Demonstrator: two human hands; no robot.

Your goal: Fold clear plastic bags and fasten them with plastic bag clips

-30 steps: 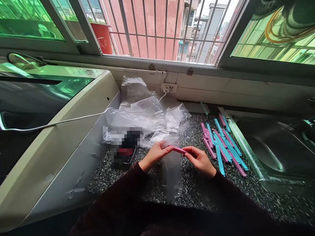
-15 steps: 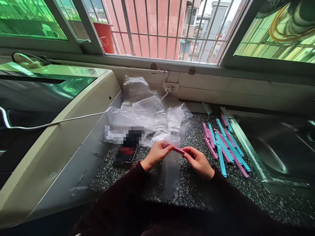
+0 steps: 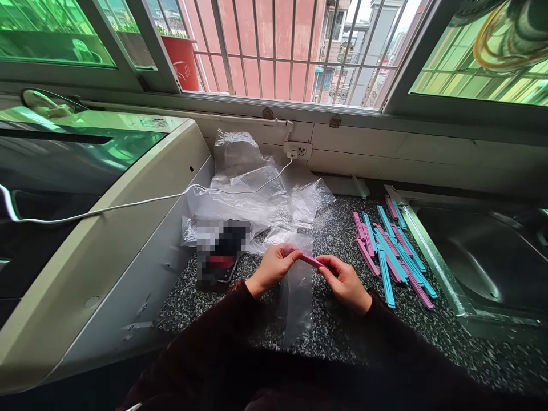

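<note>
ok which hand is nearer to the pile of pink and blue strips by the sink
Right. The right hand is just left of the pile of strips, not touching it; the left hand is farther left, beyond the right hand.

Daylight comes through the barred window [image 3: 274,57], bright beyond it, while the speckled counter [image 3: 338,319] below it is dimmer. The dark sleeves [image 3: 214,325], farthest below the window, sink into near-black shadow. Glare streaks the plastic film [image 3: 248,194] below the window and the sink rim [image 3: 436,262] to its lower right. Coarse pixel blocks cover a patch below-left of it. Wide-angle distortion stretches the edges; the counter's corner farthest below-right looks soft.
</note>
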